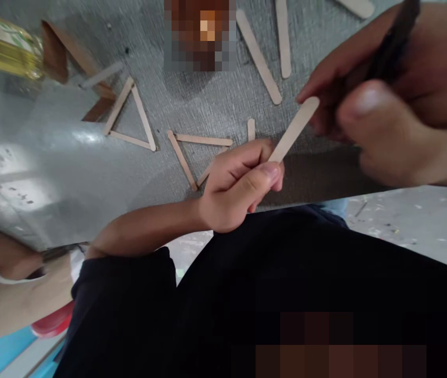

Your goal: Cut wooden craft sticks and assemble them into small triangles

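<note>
Person seated or standing at grey table, cannot tell which; both hands raised over its near edge. Left arm: elbow bent out to the side, forearm running across the near edge, wrist slightly flexed. Left hand: fingers curled under, thumb pressed flat on top, gripping the lower end of a wooden stick. Stick is tilted, free end rising toward the right hand. That hand comes in from the side, thumb extended, fingers bent, closed on a slim dark object; blurred, identity unclear. Contact between its index fingertip and the stick end: cannot tell. Near the left hand, partly behind it, lies one stick triangle; a second triangle lies farther off. Two loose sticks lie beyond the held one.
</note>
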